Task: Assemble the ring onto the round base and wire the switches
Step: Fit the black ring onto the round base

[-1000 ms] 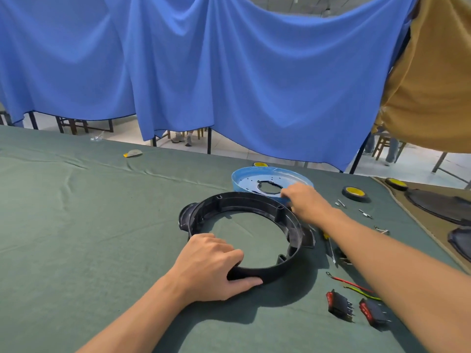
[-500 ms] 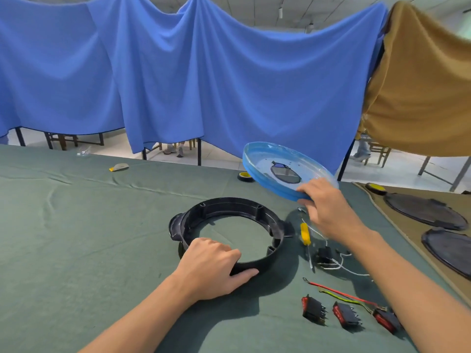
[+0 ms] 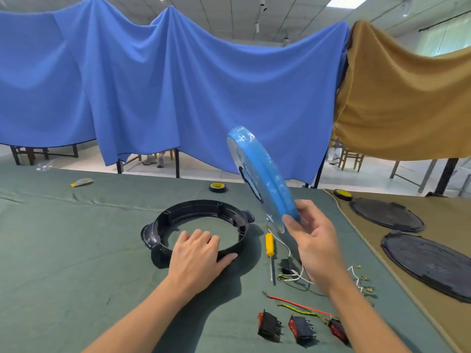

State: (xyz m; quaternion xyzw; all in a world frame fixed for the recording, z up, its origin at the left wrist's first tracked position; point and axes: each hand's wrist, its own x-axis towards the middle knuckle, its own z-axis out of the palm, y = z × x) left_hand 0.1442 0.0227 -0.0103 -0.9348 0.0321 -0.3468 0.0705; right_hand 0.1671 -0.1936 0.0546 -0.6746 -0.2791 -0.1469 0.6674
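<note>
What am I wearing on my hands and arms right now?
Nothing that shows. The left hand and right hand are bare, with no gloves and no rings visible. The left arm and right arm show no sleeve up to the picture's edge, and no watch or bracelet.

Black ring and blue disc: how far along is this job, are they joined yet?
Barely begun. Nothing looks joined: the black ring lies on the green cloth, gripped by the left hand. In hand: the right hand holds the blue round base up, tilted on edge, apart from the ring. Left: fitting the two together and wiring the three switches lying at the near edge.
</note>
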